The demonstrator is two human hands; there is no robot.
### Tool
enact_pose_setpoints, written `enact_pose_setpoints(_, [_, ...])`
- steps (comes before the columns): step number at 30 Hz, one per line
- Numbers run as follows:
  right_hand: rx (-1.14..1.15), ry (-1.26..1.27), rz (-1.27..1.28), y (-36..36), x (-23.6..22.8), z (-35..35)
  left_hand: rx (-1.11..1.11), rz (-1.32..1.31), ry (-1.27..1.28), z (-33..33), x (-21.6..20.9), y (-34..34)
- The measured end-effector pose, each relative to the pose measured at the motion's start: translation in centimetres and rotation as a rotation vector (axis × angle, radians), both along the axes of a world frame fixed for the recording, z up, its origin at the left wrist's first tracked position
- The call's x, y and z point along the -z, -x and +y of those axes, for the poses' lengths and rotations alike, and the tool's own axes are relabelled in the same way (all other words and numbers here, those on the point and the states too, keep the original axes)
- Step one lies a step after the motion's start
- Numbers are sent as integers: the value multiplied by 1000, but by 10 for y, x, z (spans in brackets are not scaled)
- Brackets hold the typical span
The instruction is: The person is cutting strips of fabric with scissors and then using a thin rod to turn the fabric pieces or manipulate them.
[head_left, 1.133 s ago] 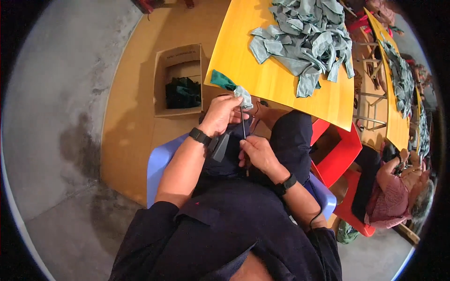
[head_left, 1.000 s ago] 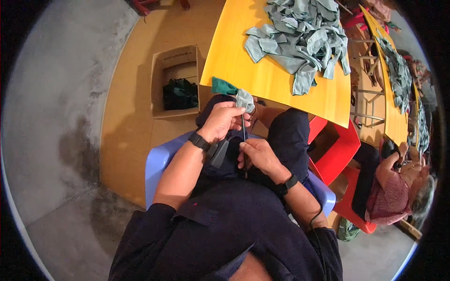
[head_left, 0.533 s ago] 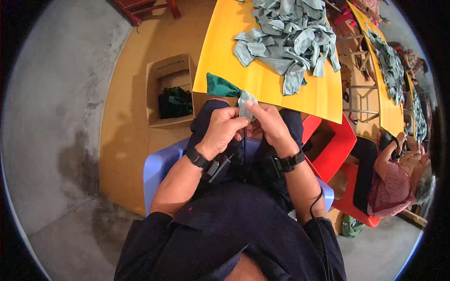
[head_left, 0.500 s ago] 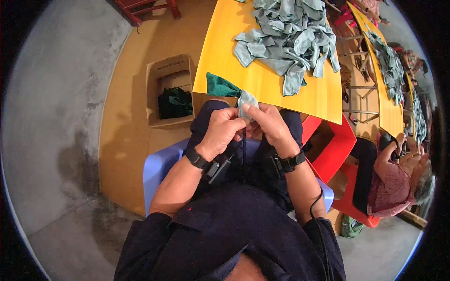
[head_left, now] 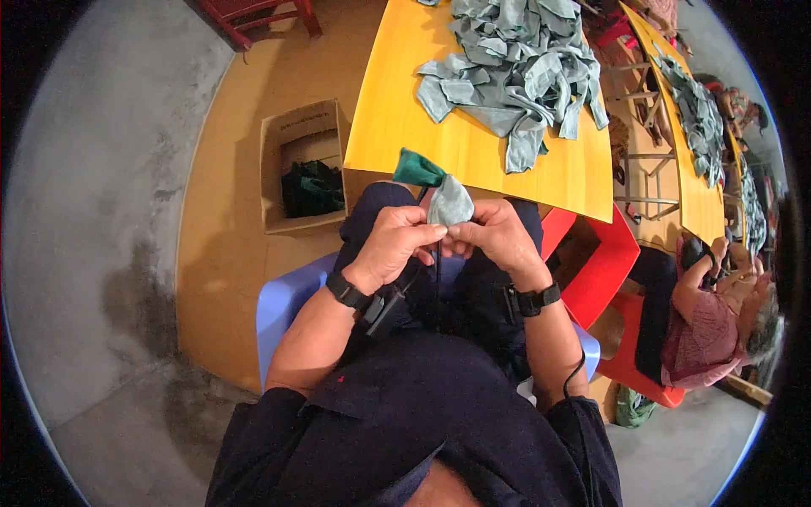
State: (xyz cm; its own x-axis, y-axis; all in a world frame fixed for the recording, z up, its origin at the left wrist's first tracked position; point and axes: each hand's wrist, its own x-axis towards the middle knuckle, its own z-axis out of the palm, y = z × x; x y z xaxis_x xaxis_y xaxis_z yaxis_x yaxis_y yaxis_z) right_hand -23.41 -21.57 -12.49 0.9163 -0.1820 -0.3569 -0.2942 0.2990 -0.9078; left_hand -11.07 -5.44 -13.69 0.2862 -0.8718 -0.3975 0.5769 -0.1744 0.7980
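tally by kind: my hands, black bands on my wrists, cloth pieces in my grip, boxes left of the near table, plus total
Left hand and right hand: 2
Black wristbands: 2
Held cloth piece: 1
Cardboard box: 1
Total: 6

Beyond the held green-and-grey piece [head_left: 452, 203], the bench [head_left: 384, 118] offers bare passage along its near and left edges; 1 heap of grey cloth [head_left: 524, 76] blocks the far right. Left, a carton [head_left: 271, 173] gapes open; right, a red chair [head_left: 612, 266] obstructs.
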Motion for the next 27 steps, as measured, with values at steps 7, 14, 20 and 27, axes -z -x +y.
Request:
enact_pose_setpoints(7, [53, 99, -70, 5, 10, 6, -63, 55, -20, -7, -8, 0])
enact_pose_setpoints(14, [54, 189, -73, 4, 6, 6, -41, -147, 33, -11, -5, -6])
enact_pose_setpoints(20, [-3, 66, -34, 7, 2, -9, 15, -322, -21, -7, 7, -2])
enact_pose_setpoints(27, [129, -38, -34, -12, -4, -13, 7, -161, 75, -11, 1, 10])
